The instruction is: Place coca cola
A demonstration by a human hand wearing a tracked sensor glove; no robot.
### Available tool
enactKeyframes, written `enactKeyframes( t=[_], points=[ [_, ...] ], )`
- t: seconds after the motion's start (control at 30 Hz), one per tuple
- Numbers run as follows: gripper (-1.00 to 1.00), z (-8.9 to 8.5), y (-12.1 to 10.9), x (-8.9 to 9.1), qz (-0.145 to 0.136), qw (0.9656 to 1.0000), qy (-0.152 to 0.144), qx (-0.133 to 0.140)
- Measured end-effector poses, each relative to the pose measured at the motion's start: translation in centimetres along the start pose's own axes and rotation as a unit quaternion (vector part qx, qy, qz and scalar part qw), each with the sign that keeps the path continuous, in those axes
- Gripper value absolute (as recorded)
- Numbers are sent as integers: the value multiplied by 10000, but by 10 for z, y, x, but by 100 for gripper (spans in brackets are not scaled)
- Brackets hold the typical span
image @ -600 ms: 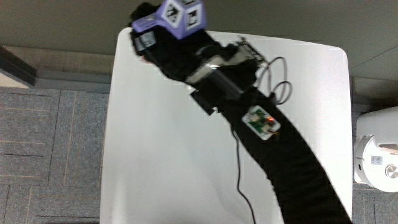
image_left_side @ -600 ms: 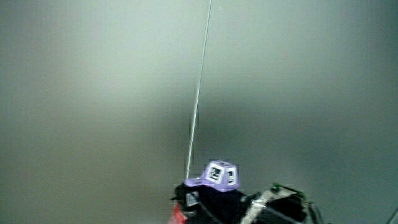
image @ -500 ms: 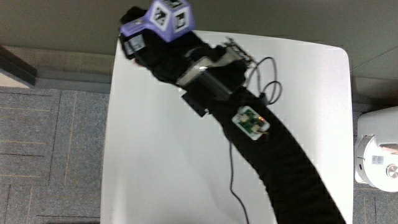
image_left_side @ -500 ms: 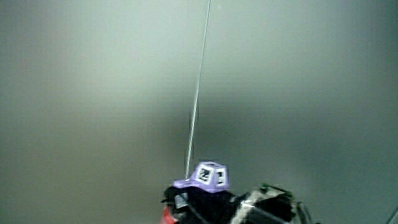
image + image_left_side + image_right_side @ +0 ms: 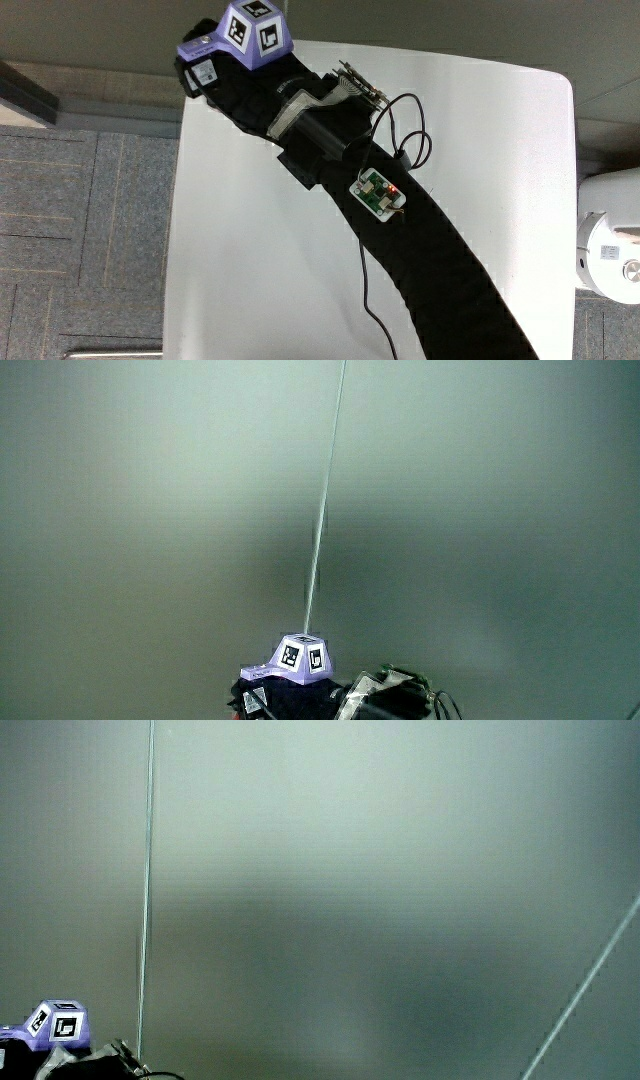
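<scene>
Black-gloved hand (image 5: 225,75) over white table (image 5: 270,260) corner.

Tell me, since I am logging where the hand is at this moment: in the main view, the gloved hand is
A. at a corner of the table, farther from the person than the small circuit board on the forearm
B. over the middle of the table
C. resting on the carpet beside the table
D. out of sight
A: in the main view the hand sits at a corner of the white table, farther from the person than the circuit board on the forearm.
</scene>
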Motion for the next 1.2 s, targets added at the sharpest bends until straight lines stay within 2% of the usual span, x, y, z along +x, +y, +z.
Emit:
enactKeyframes(
  t=[0.27,0.33,0.37,0.4,0.43,0.47,0.57,0.63,0.67,0.73,0.87,0.9,1.07,1.17,1.2],
  points=[
    [0,3,0,0,-58,10000,-56,-26],
    [0,5,-3,-2,12,10000,-22,-58],
    [0,1,0,2,-135,9999,-59,-74],
    [0,1,-1,2,-49,9999,-29,-91],
    [0,1,-2,3,-39,10000,-35,-38],
    [0,-3,1,7,-105,9998,-52,-140],
    [0,-4,-3,8,-47,10000,-42,-66],
    [-11,-8,-2,12,-116,9999,-62,-19],
    [-16,-8,-4,12,-63,10000,-61,-27],
    [-26,-9,-6,12,-114,9997,-159,112],
    [-47,-14,-9,11,-92,9998,-182,8],
    [-53,-15,-8,12,-181,9992,-337,104],
    [-79,-17,-10,16,-152,9991,-323,211],
    [-95,-17,-12,16,-109,9978,-430,487],
    [-100,-17,-13,14,-98,9981,-427,426]
  ],
)
